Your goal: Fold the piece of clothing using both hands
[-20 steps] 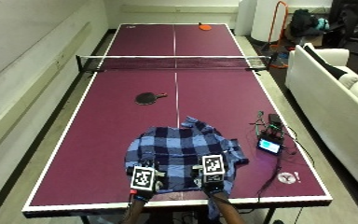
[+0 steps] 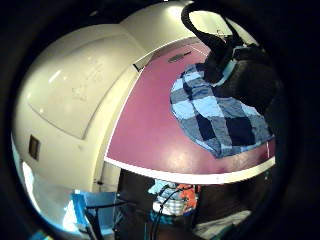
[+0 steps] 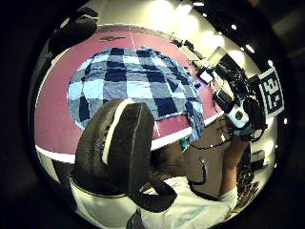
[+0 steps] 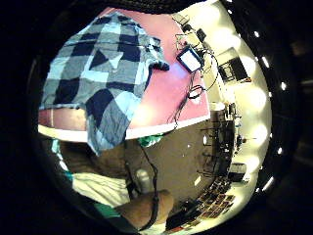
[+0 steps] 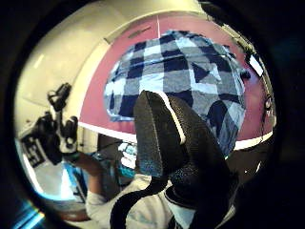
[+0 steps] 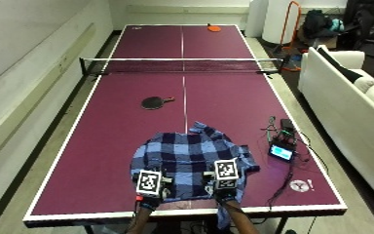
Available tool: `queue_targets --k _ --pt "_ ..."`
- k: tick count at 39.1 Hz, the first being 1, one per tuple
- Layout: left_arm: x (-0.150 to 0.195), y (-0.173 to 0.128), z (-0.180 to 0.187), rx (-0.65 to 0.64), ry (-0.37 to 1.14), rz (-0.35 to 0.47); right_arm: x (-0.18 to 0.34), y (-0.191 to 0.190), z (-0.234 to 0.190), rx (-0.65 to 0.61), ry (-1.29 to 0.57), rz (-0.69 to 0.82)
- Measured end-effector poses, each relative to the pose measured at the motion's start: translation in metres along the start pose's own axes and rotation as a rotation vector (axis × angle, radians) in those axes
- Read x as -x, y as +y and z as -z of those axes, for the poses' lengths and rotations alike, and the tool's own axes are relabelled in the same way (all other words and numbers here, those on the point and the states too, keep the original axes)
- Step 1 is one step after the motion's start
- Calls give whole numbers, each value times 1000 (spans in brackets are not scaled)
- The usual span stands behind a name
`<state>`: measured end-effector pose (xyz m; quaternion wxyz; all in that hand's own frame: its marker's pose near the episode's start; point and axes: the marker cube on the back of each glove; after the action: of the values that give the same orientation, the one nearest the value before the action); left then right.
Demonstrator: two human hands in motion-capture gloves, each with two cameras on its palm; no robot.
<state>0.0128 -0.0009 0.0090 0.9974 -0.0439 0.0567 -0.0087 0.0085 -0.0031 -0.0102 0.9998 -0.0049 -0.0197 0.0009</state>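
Outside view: the plaid shirt (image 6: 190, 158) is lying at the table's (image 6: 109, 146) near edge, one part hanging over it, with the left hand (image 6: 149, 187) and right hand (image 6: 222, 180) above its near portion. Palm views: each thumb is curling clear of the cloth; finger state cannot be told.

Even indoor lighting; palm views strongly distorted.
Ceiling lights are glaring as bright spots along the palm views' rims, and a soft sheen is lying on the counter (image 6: 109, 146). Shadows are staying faint in the outside view. The palm views are curving straight lines, darkening toward the edges, and blurring the nearby glove fingers (image 3: 121, 143).
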Motion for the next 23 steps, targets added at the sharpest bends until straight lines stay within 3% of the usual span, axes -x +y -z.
queue_targets --k 5,14,19,23 --pt "-17 21 7 152 132 0 -2 -6 -13 10 -8 17" --pt "-16 20 -8 124 128 -8 -5 17 -8 93 -42 37" --pt "-15 24 -19 143 83 -11 -13 21 -34 125 -38 34" --pt "-21 42 -43 279 84 -22 -20 25 -57 178 -37 35"
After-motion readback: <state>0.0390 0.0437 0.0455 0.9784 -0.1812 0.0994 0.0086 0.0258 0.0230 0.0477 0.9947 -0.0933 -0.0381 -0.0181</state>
